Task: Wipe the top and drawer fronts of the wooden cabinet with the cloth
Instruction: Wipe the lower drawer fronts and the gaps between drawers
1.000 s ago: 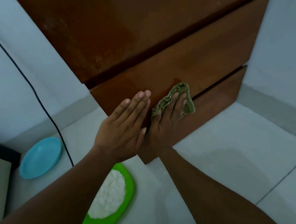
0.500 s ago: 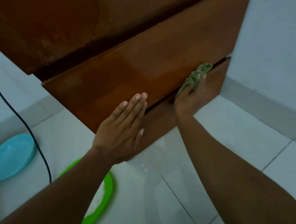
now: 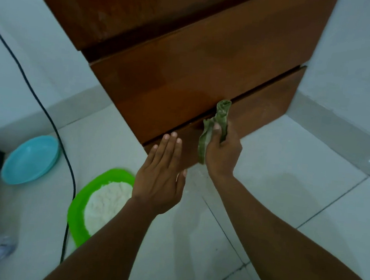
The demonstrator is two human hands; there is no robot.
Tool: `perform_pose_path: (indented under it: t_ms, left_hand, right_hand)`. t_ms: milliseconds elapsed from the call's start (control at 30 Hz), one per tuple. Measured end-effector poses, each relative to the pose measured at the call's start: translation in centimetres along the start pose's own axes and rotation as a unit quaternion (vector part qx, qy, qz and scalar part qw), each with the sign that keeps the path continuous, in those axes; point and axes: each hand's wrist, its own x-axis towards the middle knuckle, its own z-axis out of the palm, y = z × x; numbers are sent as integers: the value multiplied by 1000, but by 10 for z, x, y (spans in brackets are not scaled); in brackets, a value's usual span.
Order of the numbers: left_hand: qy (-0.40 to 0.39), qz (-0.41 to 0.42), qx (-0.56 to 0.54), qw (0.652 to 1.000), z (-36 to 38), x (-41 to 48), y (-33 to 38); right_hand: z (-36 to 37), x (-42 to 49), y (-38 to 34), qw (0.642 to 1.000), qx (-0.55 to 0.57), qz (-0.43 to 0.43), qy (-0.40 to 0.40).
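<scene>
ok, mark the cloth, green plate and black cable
cloth (image 3: pixel 222 113): head view, bunched top end.
green plate (image 3: pixel 77 215): head view, bare left rim.
black cable (image 3: pixel 65 241): head view, lower straight run.

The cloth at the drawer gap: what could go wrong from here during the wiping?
1. The cloth, gripped by the right hand, has its tip at the gap between the drawer fronts and may catch there.
2. The green plate with a white heap lies on the floor near the left hand; wiped dust could fall into it.
</scene>
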Motion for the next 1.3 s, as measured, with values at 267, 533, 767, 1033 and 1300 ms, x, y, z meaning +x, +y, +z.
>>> perform_pose_path:
  t_ms: [267,533,767,1033,1300]
  left_hand:
    - [21,-67,-29,997,-8,1,-1]
    - [25,-107,-70,991,-3,6,8]
    - [51,-126,-111,984,-8,13,15]
    - [56,-109,-141,982,-17,12,5]
    - [24,-104,-75,991,-21,15,4]
  right_hand:
    - [-3,-6,-6,999,-19,-20,-30]
    - [-2,-4,-4,998,-25,-35,-36]
    - [-6,-2,-5,998,-20,-45,-44]
    - [-6,-2,-4,985,-48,-125,-110]
    - [-10,-5,5,970,-89,-167,-150]
